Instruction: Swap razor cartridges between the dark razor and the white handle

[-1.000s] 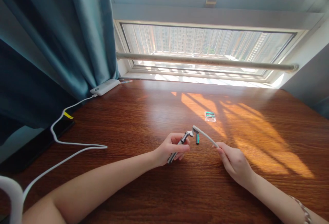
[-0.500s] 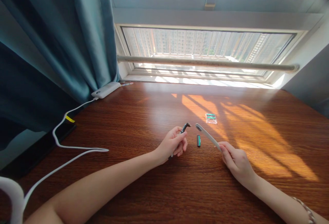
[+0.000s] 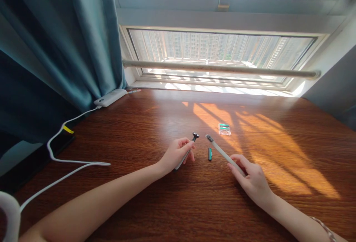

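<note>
In my left hand [image 3: 176,153] is a razor handle [image 3: 185,157], dark at its neck, its top end pointing up and away from me. My right hand [image 3: 250,179] is closed around the lower part of a pale toothbrush [image 3: 222,153]. The dark bristles point toward the razor handle, with a small gap between the two. On the table below the brush lies a green and black razor cartridge [image 3: 210,154]. Farther back sits a clear plastic case [image 3: 224,129] with green-striped cartridges in it.
The brown wooden table [image 3: 139,197] runs back to a window with a white rail [image 3: 222,68] across it. At the left, a white power bank [image 3: 110,98] with a white cable [image 3: 69,160] lies by the blue curtain [image 3: 91,38].
My left hand has turned the razor handle, so its head now shows from another side. More of the toothbrush's lower end lies within my right hand. The whole view has shifted slightly.
</note>
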`<action>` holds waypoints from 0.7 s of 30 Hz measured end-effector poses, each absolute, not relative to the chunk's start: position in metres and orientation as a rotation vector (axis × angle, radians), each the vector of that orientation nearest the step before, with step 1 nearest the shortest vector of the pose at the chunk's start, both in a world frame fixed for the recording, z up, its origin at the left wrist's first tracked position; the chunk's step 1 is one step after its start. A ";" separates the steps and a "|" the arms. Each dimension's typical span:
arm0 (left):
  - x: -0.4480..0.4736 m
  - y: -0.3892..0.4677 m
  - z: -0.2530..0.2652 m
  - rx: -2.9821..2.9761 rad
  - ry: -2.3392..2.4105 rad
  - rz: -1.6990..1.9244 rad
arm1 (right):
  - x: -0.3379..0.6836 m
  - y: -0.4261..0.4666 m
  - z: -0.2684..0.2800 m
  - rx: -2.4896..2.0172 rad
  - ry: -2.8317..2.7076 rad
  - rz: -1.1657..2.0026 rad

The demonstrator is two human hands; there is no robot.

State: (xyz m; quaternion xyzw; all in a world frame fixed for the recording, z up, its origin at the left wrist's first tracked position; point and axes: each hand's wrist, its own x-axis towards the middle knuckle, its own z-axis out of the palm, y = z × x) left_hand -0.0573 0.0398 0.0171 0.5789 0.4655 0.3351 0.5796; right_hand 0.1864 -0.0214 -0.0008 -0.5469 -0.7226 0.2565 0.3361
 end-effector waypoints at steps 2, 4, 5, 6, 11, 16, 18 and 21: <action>-0.059 0.041 0.017 1.516 1.203 0.787 | 0.187 -0.021 0.000 -1.421 -1.904 0.682; -0.061 0.042 0.016 1.674 1.323 0.749 | 0.187 -0.021 0.002 -1.422 -1.912 0.696; -0.062 0.042 0.016 1.757 1.384 0.714 | 0.187 -0.021 0.002 -1.425 -1.910 0.701; -0.062 0.042 0.016 1.846 1.445 0.676 | 0.187 -0.021 0.003 -1.427 -1.907 0.703; -0.063 0.040 0.020 2.170 1.691 0.470 | 0.188 -0.023 0.003 -1.414 -1.918 0.678; -0.065 0.040 0.024 2.292 1.753 0.280 | 0.188 -0.023 0.002 -1.401 -1.947 0.676; -0.065 0.040 0.026 2.347 1.789 0.189 | 0.187 -0.023 0.002 -1.392 -1.942 0.667; -0.062 0.040 0.026 2.381 1.844 0.121 | 0.186 -0.023 0.001 -1.383 -1.929 0.636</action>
